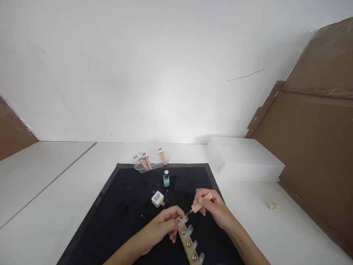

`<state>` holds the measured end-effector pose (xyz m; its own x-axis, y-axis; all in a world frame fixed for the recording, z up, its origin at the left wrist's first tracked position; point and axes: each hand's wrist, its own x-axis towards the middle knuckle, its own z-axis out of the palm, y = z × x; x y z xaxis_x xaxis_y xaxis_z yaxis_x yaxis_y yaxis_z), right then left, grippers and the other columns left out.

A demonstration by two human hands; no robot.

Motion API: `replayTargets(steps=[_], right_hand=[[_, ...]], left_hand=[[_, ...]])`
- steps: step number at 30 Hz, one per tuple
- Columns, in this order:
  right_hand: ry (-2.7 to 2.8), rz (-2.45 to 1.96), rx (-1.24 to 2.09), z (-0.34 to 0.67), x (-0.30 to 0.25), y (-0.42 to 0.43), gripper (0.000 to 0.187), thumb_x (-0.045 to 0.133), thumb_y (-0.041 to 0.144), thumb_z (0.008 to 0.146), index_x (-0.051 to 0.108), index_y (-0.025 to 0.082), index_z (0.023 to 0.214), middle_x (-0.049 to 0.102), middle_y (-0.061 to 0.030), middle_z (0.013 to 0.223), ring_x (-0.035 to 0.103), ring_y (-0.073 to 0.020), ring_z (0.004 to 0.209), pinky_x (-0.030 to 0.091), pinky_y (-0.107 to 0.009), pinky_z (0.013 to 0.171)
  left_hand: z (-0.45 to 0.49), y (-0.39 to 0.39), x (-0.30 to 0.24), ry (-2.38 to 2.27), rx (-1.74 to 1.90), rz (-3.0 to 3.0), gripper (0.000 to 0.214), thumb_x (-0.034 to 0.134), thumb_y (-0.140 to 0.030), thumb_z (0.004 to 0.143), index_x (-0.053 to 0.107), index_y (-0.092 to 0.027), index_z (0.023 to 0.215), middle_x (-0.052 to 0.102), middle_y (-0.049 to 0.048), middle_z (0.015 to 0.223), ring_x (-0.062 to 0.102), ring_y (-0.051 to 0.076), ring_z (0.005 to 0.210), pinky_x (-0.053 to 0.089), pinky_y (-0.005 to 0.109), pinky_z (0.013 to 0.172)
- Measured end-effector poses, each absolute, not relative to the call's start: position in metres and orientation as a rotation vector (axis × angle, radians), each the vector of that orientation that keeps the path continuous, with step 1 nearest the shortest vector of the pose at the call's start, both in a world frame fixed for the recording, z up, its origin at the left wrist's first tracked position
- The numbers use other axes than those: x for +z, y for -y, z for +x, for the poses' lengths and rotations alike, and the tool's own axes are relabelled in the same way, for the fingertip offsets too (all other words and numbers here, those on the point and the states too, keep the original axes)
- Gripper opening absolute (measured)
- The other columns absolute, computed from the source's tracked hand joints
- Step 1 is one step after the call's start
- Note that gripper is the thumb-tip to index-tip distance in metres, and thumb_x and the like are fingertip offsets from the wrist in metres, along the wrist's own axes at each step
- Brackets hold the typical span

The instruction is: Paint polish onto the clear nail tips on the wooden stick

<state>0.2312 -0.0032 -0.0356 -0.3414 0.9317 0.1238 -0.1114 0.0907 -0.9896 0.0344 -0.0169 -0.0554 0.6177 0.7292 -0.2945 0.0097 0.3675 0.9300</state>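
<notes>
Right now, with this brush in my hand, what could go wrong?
The white bottle lies on its side, seemingly uncapped, so it might leak onto the black mat. The brush in your right hand points close to your left hand and could smear it.

From the view's centre, a white wall (165,77) fills 12 o'clock; cardboard (311,143) stands at 3; a box (248,158) sits between 3 and 4, rings (274,207) at 4, a tray (157,165) holding bottles (147,160) at 7.
</notes>
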Motion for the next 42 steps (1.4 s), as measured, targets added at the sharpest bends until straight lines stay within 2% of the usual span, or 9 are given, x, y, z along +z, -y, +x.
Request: replayTargets(steps=[4, 10, 14, 19, 24, 27, 33, 37, 42], right_hand=[[1.621, -0.815, 1.433, 0.23, -0.027, 0.007, 0.021, 0.061, 0.034, 0.079, 0.072, 0.017, 0.073, 0.05, 0.0009, 0.062, 0.04, -0.0091, 0.046, 0.028, -0.023, 0.044], [1.609, -0.869, 1.358, 0.232, -0.022, 0.005, 0.023, 0.059, 0.032, 0.08, 0.07, 0.018, 0.065, 0.053, 0.0004, 0.06, 0.04, -0.0102, 0.047, 0.028, -0.024, 0.046], [1.603, -0.841, 1.341, 0.235, -0.021, 0.005, 0.023, 0.058, 0.033, 0.082, 0.07, 0.018, 0.069, 0.053, -0.0001, 0.063, 0.04, -0.0102, 0.047, 0.028, -0.024, 0.046], [1.762, -0.806, 1.34, 0.231, -0.018, 0.008, 0.016, 0.059, 0.023, 0.079, 0.073, 0.018, 0.072, 0.054, -0.0012, 0.063, 0.047, -0.0136, 0.056, 0.032, -0.026, 0.053], [1.61, -0.897, 1.366, 0.229, -0.021, 0.007, 0.019, 0.056, 0.016, 0.077, 0.069, 0.017, 0.063, 0.053, 0.0009, 0.06, 0.042, -0.0097, 0.047, 0.028, -0.023, 0.046], [1.555, -0.907, 1.333, 0.232, -0.025, 0.005, 0.022, 0.054, 0.017, 0.078, 0.066, 0.017, 0.059, 0.054, 0.0008, 0.057, 0.044, -0.0104, 0.047, 0.028, -0.023, 0.045], [1.603, -0.756, 1.439, 0.231, -0.025, 0.007, 0.018, 0.06, 0.029, 0.078, 0.07, 0.015, 0.071, 0.05, 0.0016, 0.063, 0.04, -0.008, 0.046, 0.028, -0.023, 0.045], [1.638, -0.829, 1.426, 0.229, -0.024, 0.007, 0.014, 0.06, 0.021, 0.076, 0.07, 0.015, 0.068, 0.05, 0.0019, 0.062, 0.041, -0.0079, 0.047, 0.027, -0.022, 0.046], [1.53, -0.874, 1.41, 0.23, -0.028, 0.004, 0.02, 0.055, 0.018, 0.076, 0.064, 0.015, 0.059, 0.054, 0.0014, 0.058, 0.04, -0.008, 0.044, 0.028, -0.021, 0.044]], left_hand=[[0.036, 0.017, -0.047, -0.809, 0.522, 1.108, 0.02, 0.046, -0.018, 0.063, 0.055, -0.018, 0.081, 0.044, -0.0076, 0.057, 0.039, 0.006, 0.048, 0.037, 0.022, 0.054], [0.036, 0.018, -0.046, -0.815, 0.52, 1.109, 0.02, 0.046, -0.017, 0.061, 0.054, -0.018, 0.08, 0.044, -0.0076, 0.056, 0.039, 0.006, 0.048, 0.037, 0.022, 0.053], [0.034, 0.017, -0.049, -0.812, 0.529, 1.099, 0.021, 0.046, -0.016, 0.061, 0.054, -0.018, 0.08, 0.045, -0.0071, 0.058, 0.039, 0.006, 0.048, 0.037, 0.022, 0.053], [0.035, 0.018, -0.045, -0.809, 0.518, 1.088, 0.017, 0.048, -0.018, 0.065, 0.055, -0.017, 0.08, 0.044, -0.0074, 0.056, 0.038, 0.006, 0.047, 0.037, 0.022, 0.053], [0.036, 0.019, -0.043, -0.822, 0.52, 1.087, 0.019, 0.047, -0.017, 0.062, 0.054, -0.017, 0.08, 0.044, -0.0072, 0.056, 0.039, 0.006, 0.048, 0.037, 0.022, 0.053], [0.035, 0.018, -0.045, -0.839, 0.514, 1.093, 0.021, 0.046, -0.016, 0.061, 0.054, -0.017, 0.08, 0.045, -0.0069, 0.058, 0.039, 0.006, 0.048, 0.037, 0.022, 0.053], [0.035, 0.018, -0.045, -0.817, 0.52, 1.081, 0.019, 0.047, -0.017, 0.063, 0.054, -0.017, 0.081, 0.045, -0.0074, 0.057, 0.038, 0.006, 0.048, 0.037, 0.022, 0.053], [0.036, 0.017, -0.045, -0.809, 0.517, 1.076, 0.018, 0.047, -0.018, 0.065, 0.054, -0.016, 0.081, 0.045, -0.0073, 0.057, 0.038, 0.006, 0.048, 0.036, 0.022, 0.053], [0.035, 0.017, -0.048, -0.815, 0.521, 1.082, 0.021, 0.046, -0.016, 0.062, 0.054, -0.016, 0.081, 0.046, -0.0067, 0.059, 0.039, 0.006, 0.049, 0.038, 0.023, 0.054]])
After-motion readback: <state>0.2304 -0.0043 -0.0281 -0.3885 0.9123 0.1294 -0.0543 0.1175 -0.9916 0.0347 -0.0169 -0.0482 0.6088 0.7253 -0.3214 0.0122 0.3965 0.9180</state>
